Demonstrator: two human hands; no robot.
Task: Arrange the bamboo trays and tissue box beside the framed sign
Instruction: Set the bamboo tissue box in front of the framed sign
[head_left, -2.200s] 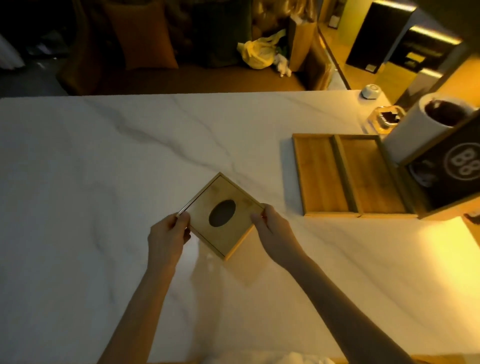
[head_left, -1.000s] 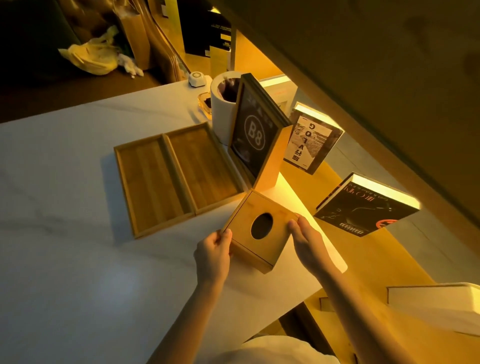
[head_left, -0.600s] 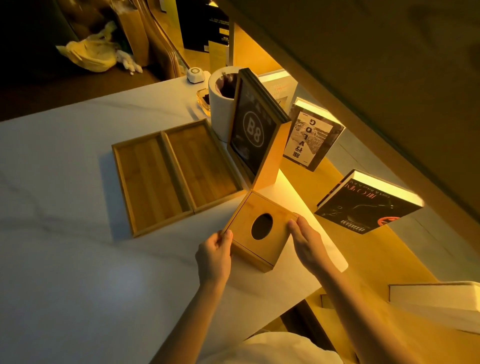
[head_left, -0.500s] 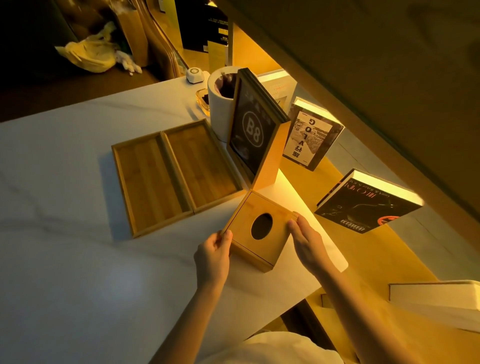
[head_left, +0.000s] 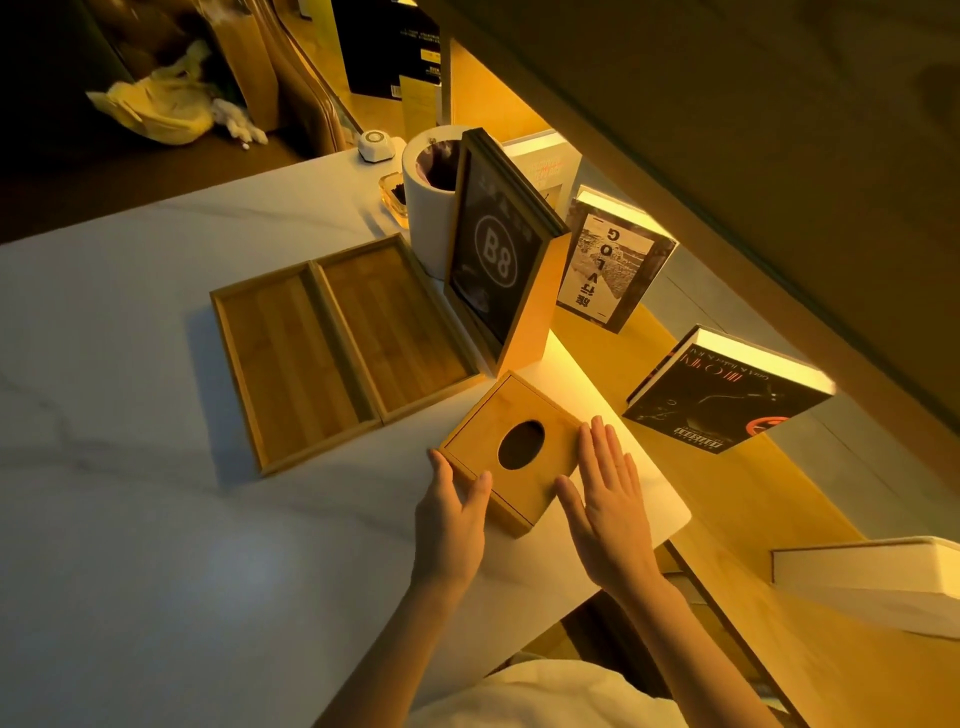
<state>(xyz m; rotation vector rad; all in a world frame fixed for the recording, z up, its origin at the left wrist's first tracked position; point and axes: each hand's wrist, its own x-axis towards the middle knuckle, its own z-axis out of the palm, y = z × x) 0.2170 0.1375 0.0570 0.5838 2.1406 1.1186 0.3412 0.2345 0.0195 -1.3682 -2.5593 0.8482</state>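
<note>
Two flat bamboo trays (head_left: 343, 348) lie side by side on the white marble surface (head_left: 130, 519), against the black framed "B8" sign (head_left: 493, 260). Square bamboo tissue box (head_left: 511, 452) sits just below the sign. Left hand (head_left: 452, 514) and right hand (head_left: 610, 499) open, flat at its sides. Arrangement looks nearly complete.

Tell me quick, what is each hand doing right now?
Left hand: open, fingers spread against the near corner of the tissue box, not gripping.
Right hand: open and flat, at the box's right edge, holding nothing.
</note>
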